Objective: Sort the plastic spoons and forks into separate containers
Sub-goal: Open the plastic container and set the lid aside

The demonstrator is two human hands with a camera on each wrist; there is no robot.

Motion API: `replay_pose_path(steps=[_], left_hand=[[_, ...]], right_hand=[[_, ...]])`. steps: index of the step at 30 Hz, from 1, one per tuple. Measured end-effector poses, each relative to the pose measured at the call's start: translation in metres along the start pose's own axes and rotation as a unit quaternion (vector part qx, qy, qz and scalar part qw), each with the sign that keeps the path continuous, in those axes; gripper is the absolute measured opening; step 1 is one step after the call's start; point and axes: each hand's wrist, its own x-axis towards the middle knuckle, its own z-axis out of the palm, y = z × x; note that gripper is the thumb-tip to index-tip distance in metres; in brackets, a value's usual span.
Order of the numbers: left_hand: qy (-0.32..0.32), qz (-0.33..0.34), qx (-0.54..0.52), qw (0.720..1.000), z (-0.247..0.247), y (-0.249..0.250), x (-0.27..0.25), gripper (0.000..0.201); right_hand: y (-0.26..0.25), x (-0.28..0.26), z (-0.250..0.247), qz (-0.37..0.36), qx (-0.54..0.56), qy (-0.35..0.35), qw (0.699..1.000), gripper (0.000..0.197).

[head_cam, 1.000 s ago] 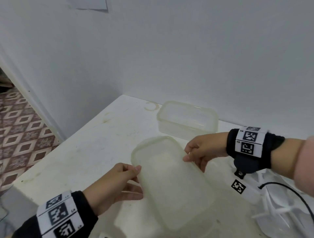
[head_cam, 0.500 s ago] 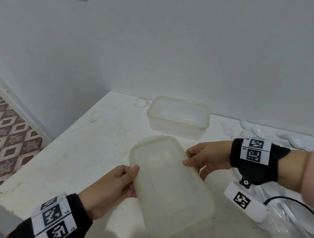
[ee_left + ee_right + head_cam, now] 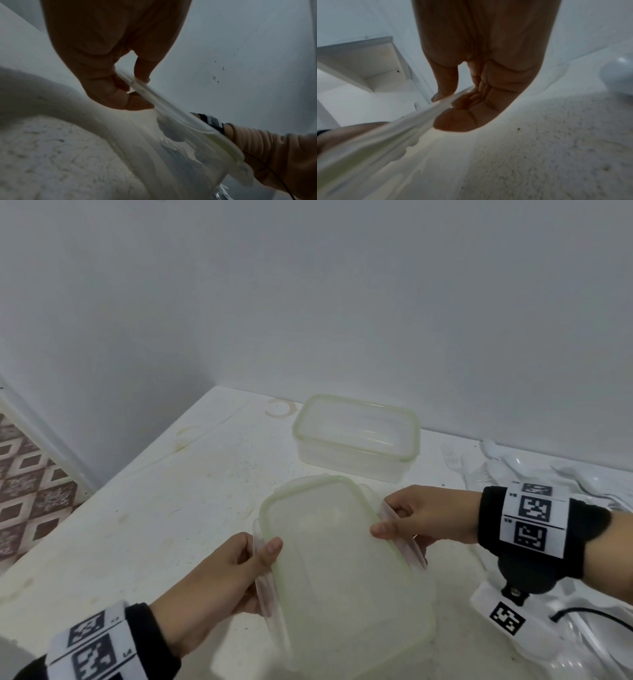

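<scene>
Translucent frosted plastic lid, rounded rectangle with green seal rim and clear side latch flaps, held between both hands above the speckled white worktop. Left hand pinches its left long edge, right hand its right. Long axis runs away from the person, tilted. Open clear container sits beyond the hands; white plastic cutlery beyond the right hand.

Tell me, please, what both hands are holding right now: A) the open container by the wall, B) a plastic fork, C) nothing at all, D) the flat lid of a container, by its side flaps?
D: the left hand and the right hand each pinch a side flap of the lid, while the open container sits untouched near the wall.
</scene>
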Motion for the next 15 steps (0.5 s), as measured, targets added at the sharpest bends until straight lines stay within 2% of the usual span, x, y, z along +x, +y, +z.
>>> replay_pose_path(steps=[3, 4, 7, 8, 12, 15], left_hand=[[0.017, -0.001, 0.013, 1.0, 0.001, 0.003, -0.002, 0.047], [0.024, -0.002, 0.02, 1.0, 0.001, 0.003, -0.002, 0.047], [0.044, 0.006, 0.041, 0.998, -0.002, 0.005, -0.004, 0.045], [0.049, 0.013, 0.046, 0.998, -0.003, 0.007, -0.006, 0.044], [0.067, 0.058, 0.058, 0.994, -0.011, 0.027, -0.016, 0.048], [0.074, 0.099, 0.05, 0.991, -0.019, 0.054, -0.023, 0.054]], right_hand=[[-0.001, -0.004, 0.001, 0.01, 0.008, 0.001, 1.0, 0.038], [0.0, -0.005, 0.002, 0.013, 0.01, 0.006, 1.0, 0.039], [0.0, -0.009, 0.004, 0.007, -0.017, 0.019, 1.0, 0.062], [-0.002, -0.012, 0.004, -0.002, -0.024, 0.022, 0.999, 0.062], [-0.029, -0.032, -0.002, -0.099, 0.001, 0.03, 0.995, 0.023], [-0.06, -0.047, -0.006, -0.185, 0.006, 0.064, 0.981, 0.023]])
